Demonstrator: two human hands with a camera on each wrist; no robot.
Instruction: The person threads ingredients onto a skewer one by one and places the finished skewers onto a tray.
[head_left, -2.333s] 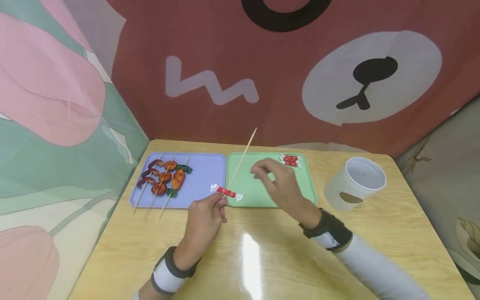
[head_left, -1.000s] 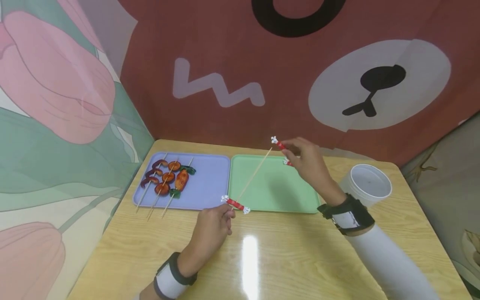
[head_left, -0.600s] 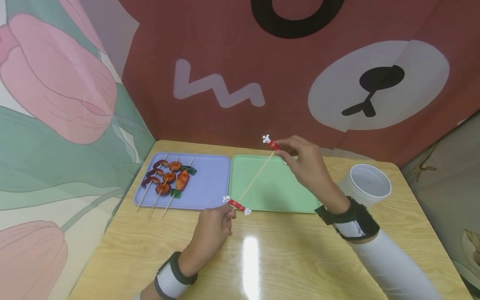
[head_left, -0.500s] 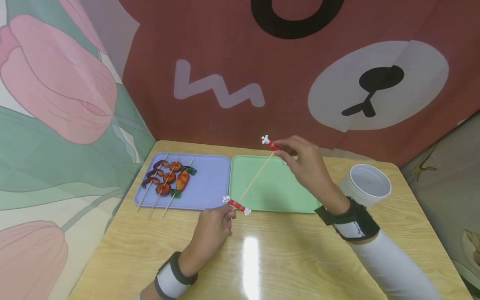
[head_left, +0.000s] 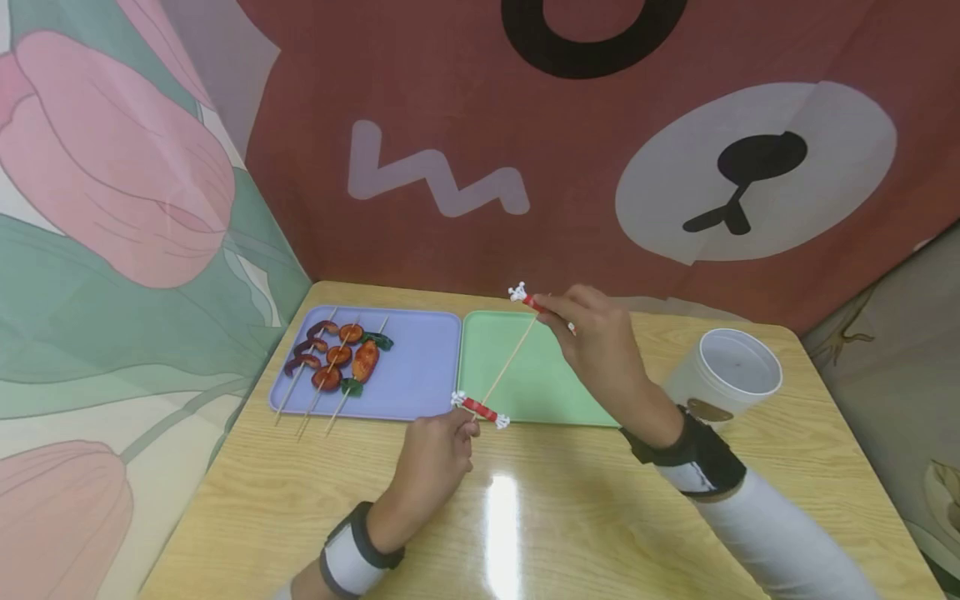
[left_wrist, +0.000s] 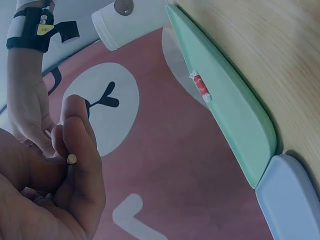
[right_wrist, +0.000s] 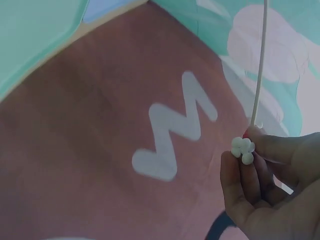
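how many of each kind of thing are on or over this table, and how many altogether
trays: 2 (purple, green)
wooden skewers: 4 (3 loaded skewers on the purple tray, 1 held skewer)
red-and-white pieces: 3 (one on the held skewer, one in the right hand, one on the green tray)
white cup: 1
total: 10

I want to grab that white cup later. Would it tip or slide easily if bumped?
The cup looks empty, with thin walls, so probably light and easy to shove across the glossy table. It stands upright, wider at the rim than lower down, so a knock near the top might tip it. It seems stiff enough to hold its shape.
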